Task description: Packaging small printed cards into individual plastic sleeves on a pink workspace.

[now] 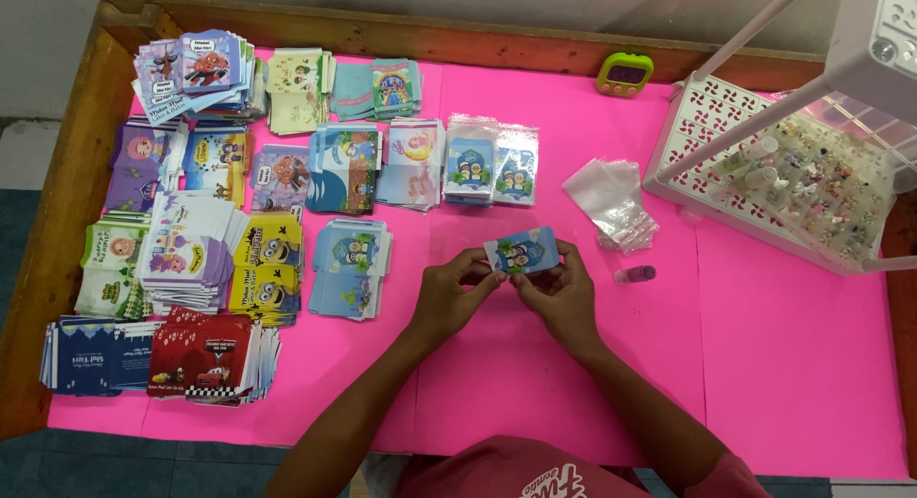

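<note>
Item: small blue card (522, 251), printed with cartoon figures, held above the middle of the bench (793, 364), which is covered in bright pink sheet inside a wooden rim.

Position: the blue card sits between both hands, tilted slightly, its long side running left to right. Left hand (453, 296) pinches the card's left end with fingertips closed narrow on it. Right hand (562, 293) grips the lower right edge, fingers curled in tight; the card stands just above and between the knuckles of both. Both forearms come up from the near edge of the bench.

Nearby, right of the hands: a small purple vial (635, 274) lying on the pink sheet, just beside the right hand but apart from it. Beyond it, a loose pile of clear plastic sleeves (611, 202).

Beyond the hands: two sleeved stacks of matching blue cards (492, 164), side by side.

Left half of bench: many stacks of printed cards in rows, among them yellow cards (267, 269), red cards (205, 355), dark blue cards (86, 355), purple cards (143, 159) and pale blue cards (349, 264).

Far edge: green timer (625, 74).

Right corner: white plastic rack (707, 145) with a patterned tray, small items in it too small to tell.
</note>
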